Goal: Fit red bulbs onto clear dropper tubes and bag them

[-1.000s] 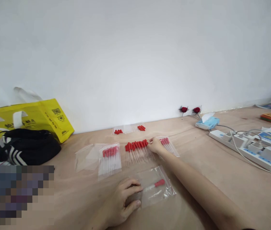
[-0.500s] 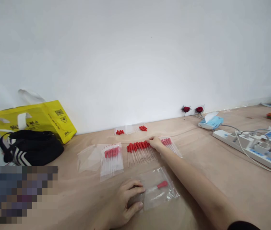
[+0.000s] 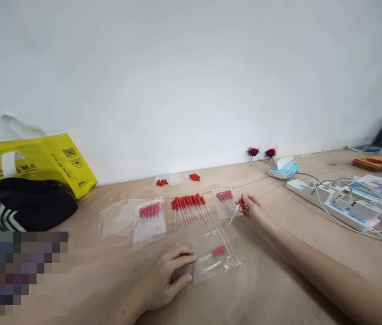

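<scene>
My right hand [image 3: 252, 208] is pinched on a dropper [image 3: 234, 214], its red bulb at the fingertips and its clear stem slanting down to the left. My left hand [image 3: 176, 271] rests on the table with its fingers apart, touching the left end of a clear zip bag [image 3: 207, 271]. One red-bulbed dropper [image 3: 218, 251] lies inside that bag. Behind it, a row of loose droppers [image 3: 191, 210] is fanned out with the bulbs away from me. Bagged droppers lie on both sides of this row, in a left bag [image 3: 148, 230] and a right bag [image 3: 223, 212].
Empty-looking clear bags [image 3: 114, 219] lie at left. Small heaps of red bulbs [image 3: 195, 177] are by the wall. A yellow tote [image 3: 55, 158] and black bag [image 3: 42, 205] stand left. Right are a tissue pack [image 3: 283, 170] and a power strip [image 3: 333, 210] with cables.
My right hand has drawn a dropper away from the row's right end and moved right with it. My left hand stays at the zip bag. The view has turned slightly right.
</scene>
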Available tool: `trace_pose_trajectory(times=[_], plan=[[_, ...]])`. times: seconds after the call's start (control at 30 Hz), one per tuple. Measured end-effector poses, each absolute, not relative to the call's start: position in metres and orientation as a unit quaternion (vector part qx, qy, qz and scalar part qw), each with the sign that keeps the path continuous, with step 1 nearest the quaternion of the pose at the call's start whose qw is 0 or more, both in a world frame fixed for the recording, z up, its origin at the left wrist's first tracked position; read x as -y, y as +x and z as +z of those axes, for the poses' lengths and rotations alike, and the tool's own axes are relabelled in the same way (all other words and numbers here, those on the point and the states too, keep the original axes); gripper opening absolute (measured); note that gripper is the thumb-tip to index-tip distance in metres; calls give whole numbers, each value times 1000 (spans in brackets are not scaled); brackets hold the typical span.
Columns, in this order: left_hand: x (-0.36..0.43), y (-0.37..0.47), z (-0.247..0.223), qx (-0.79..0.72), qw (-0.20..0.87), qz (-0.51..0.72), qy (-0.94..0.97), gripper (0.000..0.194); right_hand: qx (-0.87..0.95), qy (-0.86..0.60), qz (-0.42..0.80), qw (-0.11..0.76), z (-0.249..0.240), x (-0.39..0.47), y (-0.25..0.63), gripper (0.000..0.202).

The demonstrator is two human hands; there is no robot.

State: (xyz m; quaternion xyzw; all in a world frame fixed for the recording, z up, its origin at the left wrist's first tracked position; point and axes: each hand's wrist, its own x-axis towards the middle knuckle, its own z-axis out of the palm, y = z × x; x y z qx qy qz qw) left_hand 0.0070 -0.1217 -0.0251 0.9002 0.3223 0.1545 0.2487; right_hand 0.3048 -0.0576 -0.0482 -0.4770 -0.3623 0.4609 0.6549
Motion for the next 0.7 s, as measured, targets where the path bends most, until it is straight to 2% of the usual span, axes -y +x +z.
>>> trace_pose_trajectory(times=[0.17,0.5,0.7], plan=[[121,7,-27,-334,233,132,904,36,338,-467,475,664,-62,92,311,34],[121,7,-24,-355,230,116,899,41,305,-447,512,667,-65,101,296,28],[117,0,-43,-372,223,139,890,54,325,-407,597,610,-58,115,278,28]])
